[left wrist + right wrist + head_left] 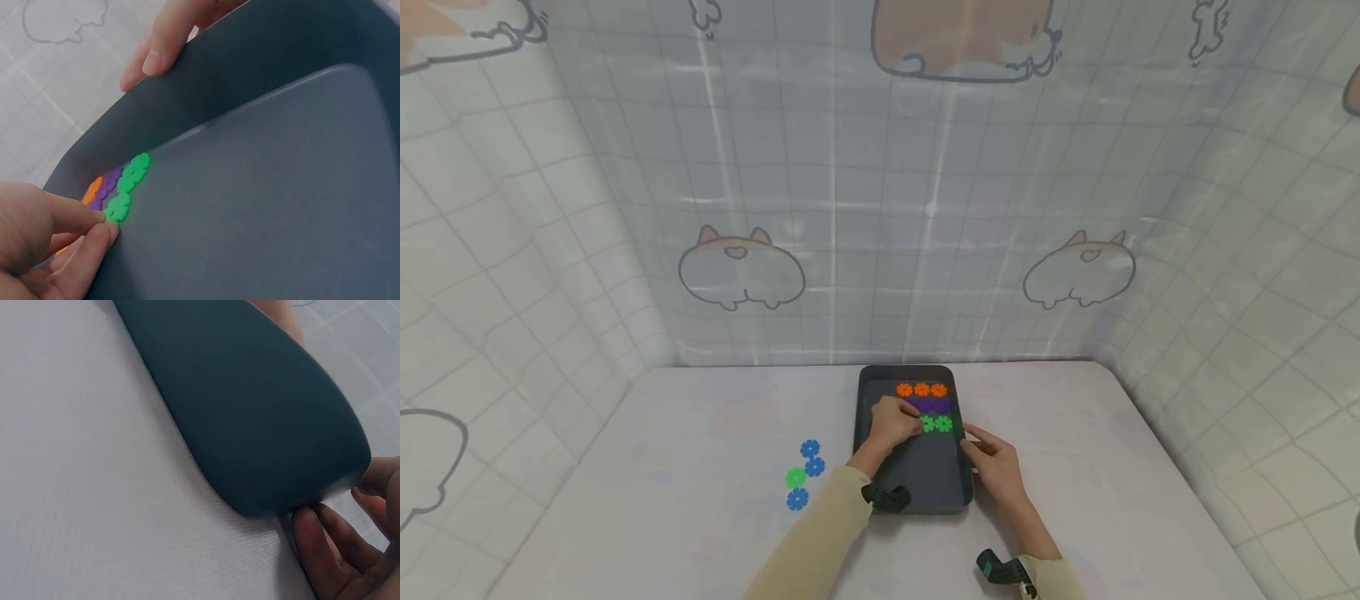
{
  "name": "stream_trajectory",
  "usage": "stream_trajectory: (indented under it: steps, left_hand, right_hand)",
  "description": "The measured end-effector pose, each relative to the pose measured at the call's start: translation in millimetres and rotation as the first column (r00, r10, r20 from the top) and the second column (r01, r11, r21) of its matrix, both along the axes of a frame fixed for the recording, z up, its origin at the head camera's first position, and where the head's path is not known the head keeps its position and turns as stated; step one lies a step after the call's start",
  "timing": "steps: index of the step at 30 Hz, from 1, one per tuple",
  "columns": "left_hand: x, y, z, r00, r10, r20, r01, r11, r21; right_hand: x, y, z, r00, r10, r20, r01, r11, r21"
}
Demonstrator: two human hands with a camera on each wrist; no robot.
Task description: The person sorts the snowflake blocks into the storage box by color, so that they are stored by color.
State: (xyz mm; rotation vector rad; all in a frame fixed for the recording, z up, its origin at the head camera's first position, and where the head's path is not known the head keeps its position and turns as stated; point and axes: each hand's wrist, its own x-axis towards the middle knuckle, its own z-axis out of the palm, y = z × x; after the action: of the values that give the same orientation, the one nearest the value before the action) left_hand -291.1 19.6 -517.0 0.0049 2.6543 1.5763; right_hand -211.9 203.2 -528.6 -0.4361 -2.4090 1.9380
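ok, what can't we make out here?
- Head: left end of the row of purple flower-shaped discs, covered by the left hand.
- Left wrist: orange flower-shaped discs, partly behind that hand.
- Right wrist: inside of the dark grey rectangular tray, blocked by its outer wall; right hand, cut by right edge.

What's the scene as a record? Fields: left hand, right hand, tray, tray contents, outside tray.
left hand: thumb and finger pinch a green piece inside the tray
right hand: holds the tray's right side
tray: dark, on the pale table
tray contents: three orange pieces in the farthest row, then purple pieces partly hidden, then green
outside tray: three blue pieces and one loose green piece, left of the tray
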Motion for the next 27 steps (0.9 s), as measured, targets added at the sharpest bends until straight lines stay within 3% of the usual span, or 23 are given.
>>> stream_trajectory:
  steps: [7, 11, 15, 18, 21, 27]
  left_hand:
    - [1.8, -3.9, -0.4, 1.000, -0.013, 0.007, 0.012, 0.999, 0.033]
    - [3.4, -11.2, 5.5, 0.997, -0.070, 0.027, 0.064, 0.983, 0.170]
    - [3.9, -22.7, 19.1, 0.993, -0.119, 0.006, 0.113, 0.957, 0.265]
    - [4.9, -35.1, 31.8, 0.990, -0.139, -0.026, 0.141, 0.952, 0.271]
    - [8.5, -50.6, 44.7, 0.989, -0.138, -0.057, 0.147, 0.963, 0.227]
    - [17.7, -87.1, 57.3, 0.989, -0.082, -0.123, 0.097, 0.987, 0.127]
  right_hand:
    - [0.1, -1.3, -0.9, 1.000, 0.006, -0.004, -0.006, 1.000, -0.001]
    - [0.0, -2.3, -2.0, 1.000, 0.007, -0.006, -0.006, 1.000, 0.010]
    - [0.4, -2.4, -1.5, 1.000, 0.008, -0.002, -0.008, 1.000, 0.002]
    - [0.6, -1.9, -0.4, 1.000, 0.005, 0.003, -0.005, 1.000, -0.001]
    - [1.0, -1.4, 0.8, 1.000, 0.000, 0.000, 0.000, 1.000, 0.010]
    - [1.4, -0.3, 0.3, 1.000, -0.002, 0.006, 0.002, 1.000, 0.018]
